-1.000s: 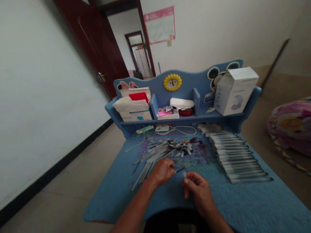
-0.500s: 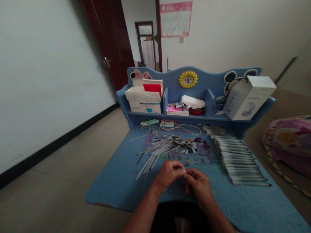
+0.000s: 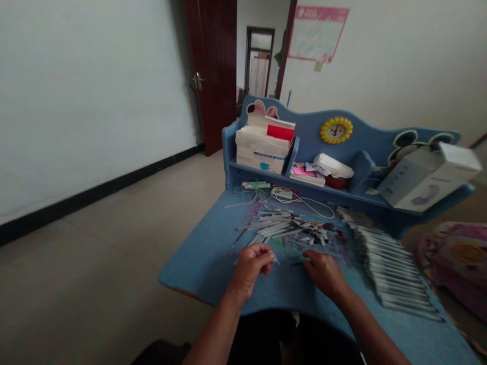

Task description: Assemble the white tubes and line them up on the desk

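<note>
My left hand [image 3: 251, 268] is closed in a pinch above the desk's front part. A thin pale pen tube [image 3: 277, 261] shows its tip at the fingertips; the rest is mostly hidden by the hand. To the right, apart from it, my right hand [image 3: 323, 271] is low over the desk with its fingers closed at the end of a thin dark rod [image 3: 295, 263], which looks like a pen refill. Beyond both hands lies a loose pile of white pen tubes [image 3: 276, 225], with short black and white pieces [image 3: 315, 234] at its right side.
Many pens lie side by side in a long row [image 3: 397, 274] on the right of the blue desk [image 3: 205, 258]. Behind are a white cable [image 3: 315, 203] and a shelf with a tissue-like carton [image 3: 262, 152], a yellow clock [image 3: 336, 130] and a white box [image 3: 429, 177].
My hands, which met at the fingertips, have come apart: the left moved left, the right moved right with the dark rod at its fingers. The head view has turned left.
</note>
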`<state>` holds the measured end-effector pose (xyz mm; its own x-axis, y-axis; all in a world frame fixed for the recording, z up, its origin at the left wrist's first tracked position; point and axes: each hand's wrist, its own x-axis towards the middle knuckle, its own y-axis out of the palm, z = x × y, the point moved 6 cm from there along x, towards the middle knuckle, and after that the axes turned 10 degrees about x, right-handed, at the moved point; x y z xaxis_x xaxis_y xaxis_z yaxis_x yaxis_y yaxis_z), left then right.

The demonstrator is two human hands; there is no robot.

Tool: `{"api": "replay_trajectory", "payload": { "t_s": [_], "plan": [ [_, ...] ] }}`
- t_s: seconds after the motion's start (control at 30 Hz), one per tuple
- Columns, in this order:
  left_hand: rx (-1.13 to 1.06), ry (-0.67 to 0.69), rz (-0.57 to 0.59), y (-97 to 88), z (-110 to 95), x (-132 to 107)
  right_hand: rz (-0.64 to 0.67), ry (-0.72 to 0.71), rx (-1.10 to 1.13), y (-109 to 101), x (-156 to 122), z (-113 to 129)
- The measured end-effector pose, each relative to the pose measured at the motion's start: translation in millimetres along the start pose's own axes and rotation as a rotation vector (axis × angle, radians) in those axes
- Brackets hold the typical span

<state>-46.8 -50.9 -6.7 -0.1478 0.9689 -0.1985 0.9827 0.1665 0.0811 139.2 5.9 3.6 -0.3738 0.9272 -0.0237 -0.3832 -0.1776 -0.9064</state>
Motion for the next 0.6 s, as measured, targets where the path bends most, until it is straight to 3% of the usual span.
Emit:
{"api": "replay_trajectory", "payload": {
  "t_s": [0.1,0.27,0.43,0.6],
  "plan": [
    [0.068,0.009,-0.019,-4.4,-0.9,-0.5,0.095,-0.023,-0.293,3.0,-3.3,12.8],
    [0.206,0.01,-0.042,-3.9,6.7,-1.9,0.16,-0.073,-0.373,3.2,-3.6,18.3],
    [0.738,0.092,-0.093,7.4,4.3,1.7,0.186,-0.096,-0.404,3.0,-2.9,17.0],
    [1.017,0.158,-0.122,22.0,-7.1,17.7,0.221,-0.146,-0.427,0.0,-2.1,19.0]
  ]
}}
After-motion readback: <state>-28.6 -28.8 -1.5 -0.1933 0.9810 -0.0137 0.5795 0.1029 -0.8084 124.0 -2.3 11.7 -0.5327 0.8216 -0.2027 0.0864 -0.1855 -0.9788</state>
